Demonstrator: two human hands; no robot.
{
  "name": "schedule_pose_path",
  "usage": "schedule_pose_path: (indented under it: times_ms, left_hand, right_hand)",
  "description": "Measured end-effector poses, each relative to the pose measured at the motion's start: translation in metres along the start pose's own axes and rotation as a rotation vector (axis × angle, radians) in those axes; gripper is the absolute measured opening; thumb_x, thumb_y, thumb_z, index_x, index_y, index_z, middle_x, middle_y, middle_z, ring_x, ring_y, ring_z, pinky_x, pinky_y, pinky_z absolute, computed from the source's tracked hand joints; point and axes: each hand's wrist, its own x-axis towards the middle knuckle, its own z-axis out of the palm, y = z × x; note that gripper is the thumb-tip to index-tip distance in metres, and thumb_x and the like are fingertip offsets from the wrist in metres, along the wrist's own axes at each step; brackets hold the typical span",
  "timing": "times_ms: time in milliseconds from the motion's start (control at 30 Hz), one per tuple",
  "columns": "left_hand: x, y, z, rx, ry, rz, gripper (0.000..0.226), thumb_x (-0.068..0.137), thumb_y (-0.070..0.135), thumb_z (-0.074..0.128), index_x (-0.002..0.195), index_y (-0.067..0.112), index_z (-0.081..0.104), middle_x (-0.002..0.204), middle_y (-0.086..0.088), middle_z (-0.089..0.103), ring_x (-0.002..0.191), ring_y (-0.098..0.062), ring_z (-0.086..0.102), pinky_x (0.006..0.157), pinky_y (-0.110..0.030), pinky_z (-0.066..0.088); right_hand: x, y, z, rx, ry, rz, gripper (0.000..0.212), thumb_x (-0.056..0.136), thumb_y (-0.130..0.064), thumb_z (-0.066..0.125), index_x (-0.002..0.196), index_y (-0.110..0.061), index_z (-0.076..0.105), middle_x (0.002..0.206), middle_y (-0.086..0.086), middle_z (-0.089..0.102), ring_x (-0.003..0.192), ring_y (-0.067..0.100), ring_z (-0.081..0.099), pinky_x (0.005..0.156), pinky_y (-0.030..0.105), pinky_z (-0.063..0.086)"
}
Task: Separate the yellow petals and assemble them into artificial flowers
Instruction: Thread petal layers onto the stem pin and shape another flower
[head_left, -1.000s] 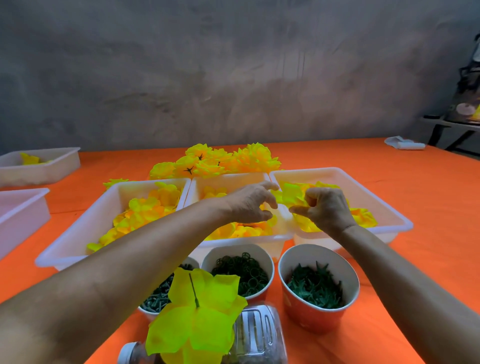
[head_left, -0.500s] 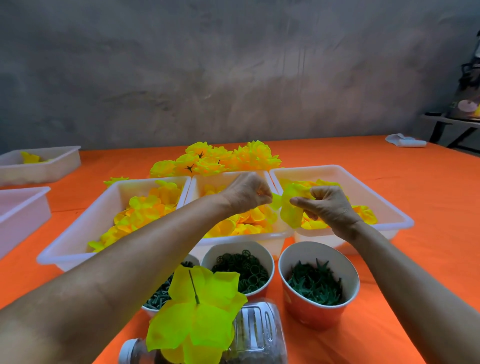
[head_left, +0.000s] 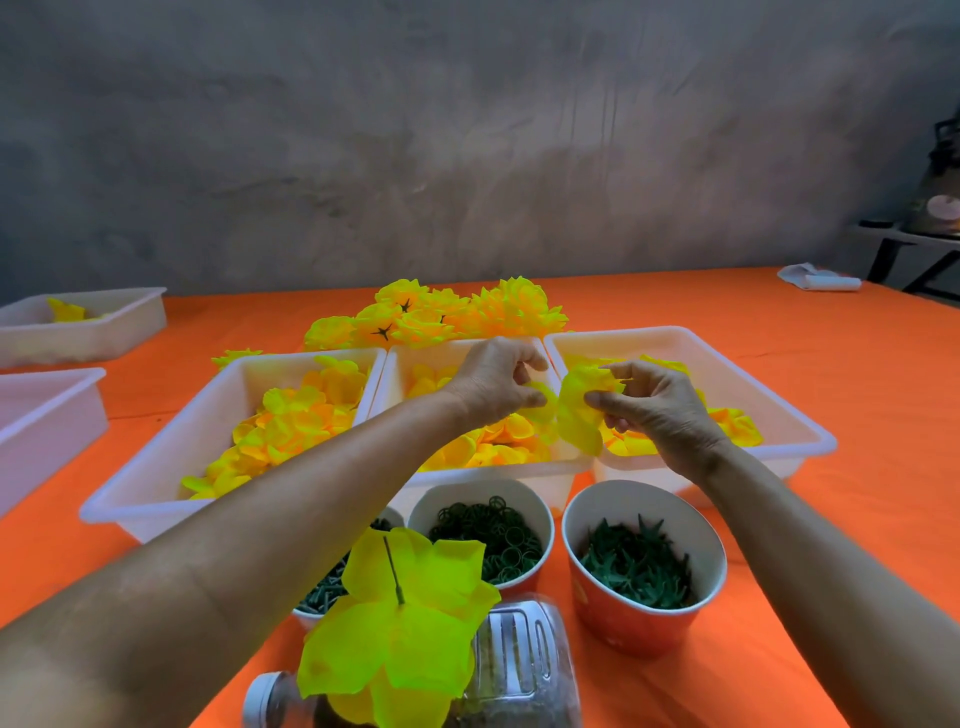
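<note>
Three cups (head_left: 644, 561) and a half-built flower (head_left: 400, 623) block the near approach to trays (head_left: 228, 415).

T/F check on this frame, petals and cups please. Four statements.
1. The right hand pinches a yellow petal piece. True.
2. The right cup holds yellow petals. False: it holds dark green star-shaped parts.
3. The left hand rests flat on the table. False: it is raised over the middle tray, fingers curled on a petal.
4. Finished flowers lie behind the trays. True.
</note>
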Motion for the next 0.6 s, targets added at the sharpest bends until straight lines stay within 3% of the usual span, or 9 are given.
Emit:
schedule_pose_path:
  times_ms: [100,233,333,433,500,600]
  left_hand:
    - [0.001,-0.003,0.002,0.034,0.007,-0.007,0.015,0.08,0.004,0.071,0.095,0.001,0.073,0.089,-0.01,0.071,0.076,-0.012,0.06,0.072,-0.024,0.051]
    - [0.0,-0.005,0.0,-0.022,0.054,-0.064,0.011,0.082,0.004,0.07,0.092,0.002,0.073,0.094,-0.011,0.071,0.081,-0.013,0.06,0.073,-0.023,0.048]
    - [0.0,-0.005,-0.003,-0.065,0.082,-0.093,0.01,0.082,0.004,0.069,0.091,0.001,0.072,0.094,-0.013,0.071,0.08,-0.014,0.059,0.075,-0.027,0.05]
    - [0.001,-0.007,-0.004,-0.034,0.088,-0.126,0.01,0.082,0.003,0.068,0.092,0.002,0.072,0.097,-0.015,0.071,0.088,-0.021,0.063,0.082,-0.036,0.054]
    - [0.001,-0.008,-0.007,-0.021,0.08,-0.17,0.013,0.082,0.004,0.069,0.095,0.003,0.072,0.099,-0.014,0.07,0.094,-0.026,0.065,0.084,-0.041,0.054]
    - [-0.001,-0.012,-0.014,-0.127,0.067,-0.253,0.01,0.083,0.003,0.067,0.078,0.011,0.068,0.086,-0.01,0.068,0.082,-0.026,0.063,0.072,-0.036,0.053]
  right_hand:
    - [0.0,-0.001,-0.004,-0.011,-0.03,0.054,0.047,0.058,-0.022,0.078,0.101,-0.007,0.066,0.074,0.003,0.069,0.058,0.009,0.062,0.054,0.018,0.049]
    - [-0.001,-0.003,-0.012,0.079,-0.02,0.086,0.035,0.058,-0.017,0.076,0.092,-0.015,0.07,0.069,-0.002,0.071,0.059,0.007,0.064,0.057,0.016,0.051]
    - [-0.001,-0.001,-0.015,0.068,0.065,0.094,0.025,0.066,-0.008,0.075,0.089,-0.01,0.069,0.062,-0.004,0.07,0.053,0.005,0.062,0.054,0.016,0.05]
    - [0.001,0.004,-0.016,-0.14,0.228,0.083,0.018,0.074,0.004,0.072,0.09,-0.003,0.069,0.058,-0.002,0.066,0.047,0.008,0.057,0.05,0.016,0.047]
    - [0.002,0.008,-0.019,-0.325,0.34,0.06,0.017,0.075,0.003,0.072,0.092,-0.001,0.07,0.067,0.007,0.065,0.051,0.014,0.054,0.052,0.018,0.045]
    - [0.003,0.009,-0.024,-0.537,0.423,0.053,0.018,0.077,-0.002,0.072,0.095,-0.001,0.072,0.083,0.015,0.069,0.064,0.021,0.059,0.064,0.022,0.051]
